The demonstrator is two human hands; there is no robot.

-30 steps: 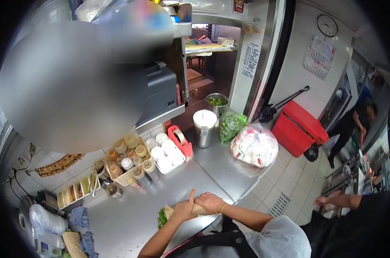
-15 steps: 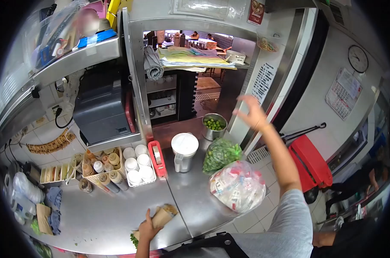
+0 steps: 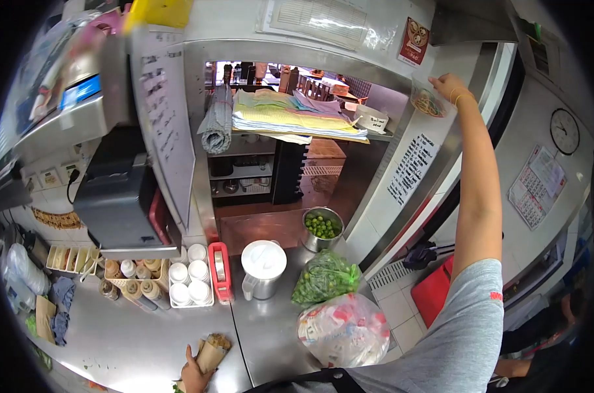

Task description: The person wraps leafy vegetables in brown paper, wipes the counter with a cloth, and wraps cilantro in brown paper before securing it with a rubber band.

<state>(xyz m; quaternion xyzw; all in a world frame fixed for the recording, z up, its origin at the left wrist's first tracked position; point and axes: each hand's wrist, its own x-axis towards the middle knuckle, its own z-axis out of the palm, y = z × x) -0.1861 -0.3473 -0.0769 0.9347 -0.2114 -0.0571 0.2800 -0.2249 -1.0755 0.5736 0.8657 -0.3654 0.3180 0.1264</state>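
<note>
On the steel counter at the bottom, my left hand (image 3: 193, 374) is wrapped around a roll in brown paper (image 3: 212, 354). A browned, rough-looking filling shows at its upper end, and a bit of green leaf pokes out below. My right hand (image 3: 449, 86) is raised high at the right, at the top edge of a clear plastic bag of rubber bands (image 3: 428, 103) fixed to the wall. Its fingers are bent together there; what they pinch is hidden. Around that wrist sits a thin yellow band (image 3: 464, 97).
A lidded pitcher (image 3: 264, 265), a red tape dispenser (image 3: 219, 272), a bag of green produce (image 3: 324, 278), a pot of limes (image 3: 323, 226) and a stuffed plastic bag (image 3: 344, 329) stand on the counter. Sauce bottles (image 3: 136, 291) and white-lidded cups (image 3: 191, 281) are at left. Another person (image 3: 539, 340) is at far right.
My right hand has gone up from mid-air to the bag of rubber bands on the wall, its spread fingers now drawn together. The view has shifted. My left hand still holds the paper-wrapped roll.
</note>
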